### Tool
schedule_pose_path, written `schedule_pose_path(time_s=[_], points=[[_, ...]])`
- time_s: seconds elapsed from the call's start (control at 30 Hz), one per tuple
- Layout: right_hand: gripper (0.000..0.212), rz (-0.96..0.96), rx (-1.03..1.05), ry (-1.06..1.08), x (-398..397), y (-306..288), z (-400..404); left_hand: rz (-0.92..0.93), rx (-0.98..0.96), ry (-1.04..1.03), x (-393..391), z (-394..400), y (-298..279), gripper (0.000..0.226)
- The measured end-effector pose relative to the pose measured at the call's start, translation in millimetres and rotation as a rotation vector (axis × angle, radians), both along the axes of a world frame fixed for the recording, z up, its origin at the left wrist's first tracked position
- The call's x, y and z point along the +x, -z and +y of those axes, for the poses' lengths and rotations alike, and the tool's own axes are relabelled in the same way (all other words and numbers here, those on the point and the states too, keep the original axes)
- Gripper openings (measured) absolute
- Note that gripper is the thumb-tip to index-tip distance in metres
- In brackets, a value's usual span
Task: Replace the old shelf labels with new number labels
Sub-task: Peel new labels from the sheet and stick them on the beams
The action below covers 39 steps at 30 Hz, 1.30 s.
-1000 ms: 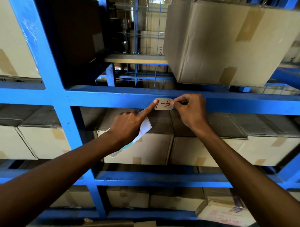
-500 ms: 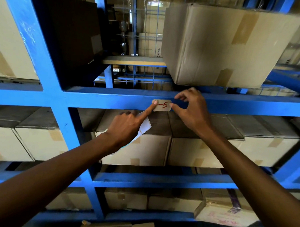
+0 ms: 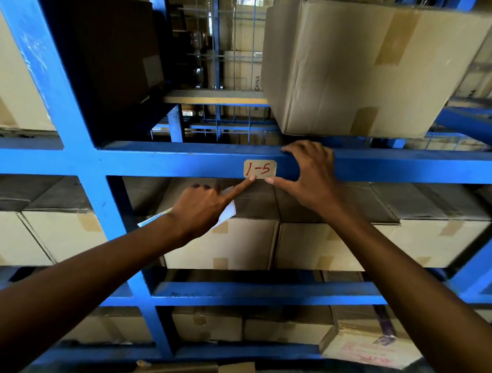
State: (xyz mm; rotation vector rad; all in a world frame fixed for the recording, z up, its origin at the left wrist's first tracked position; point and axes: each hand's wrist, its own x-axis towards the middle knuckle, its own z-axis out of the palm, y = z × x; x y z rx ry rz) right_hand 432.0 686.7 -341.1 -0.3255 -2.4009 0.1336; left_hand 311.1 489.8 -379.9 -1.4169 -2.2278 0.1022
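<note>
Blue steel shelf beam [image 3: 156,162] is carrying the tan label [image 3: 259,169], which reads "1-5" in red and is now lying fully exposed on the beam face. Half a second earlier the left index fingertip was covering the "1"; that fingertip is now sitting lower, touching the label's bottom edge. The right hand [image 3: 313,179], which had been pinching at the label's right end, is now spreading open: its fingers are draping over the top edge of the beam just right of the label, and its thumb is reaching under the label's lower right corner. The left hand [image 3: 202,208] is pointing with the index finger extended while the other fingers are curling closed around a white backing sheet [image 3: 227,213]. A cardboard box [image 3: 355,67] is resting on the shelf above the right hand.
</note>
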Motion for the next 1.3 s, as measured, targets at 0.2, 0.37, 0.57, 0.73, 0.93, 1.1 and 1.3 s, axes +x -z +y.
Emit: schedule_pose_path(time_s=[0.2, 0.37, 0.57, 0.73, 0.93, 1.1, 1.3], points=[[0.055, 0.012, 0.056, 0.007, 1, -3, 7, 0.081, -0.033, -0.015, -3, -1, 1, 0.099], [0.052, -0.021, 0.086, -0.036, 6, -5, 12, 0.06, -0.042, -0.019, -4, -7, -1, 0.097], [0.046, 0.069, 0.041, -0.031, 4, -6, 8, -0.036, 0.007, -0.056, 2, -12, -4, 0.094], [0.04, 0.074, 0.028, -0.013, 2, -5, 10, -0.251, 0.064, -0.01, 5, -19, -8, 0.092], [0.044, 0.018, 0.039, 0.005, 15, -9, -1, -0.732, 0.304, 0.245, 6, -28, 3, 0.09], [0.034, 0.211, 0.014, 0.041, 51, -4, -42, -1.105, 0.524, 0.412, 16, -37, 11, 0.089], [0.049, -0.039, -0.695, 0.076, 92, 8, -119, -1.505, 0.615, 0.472, 25, -78, -3, 0.089]])
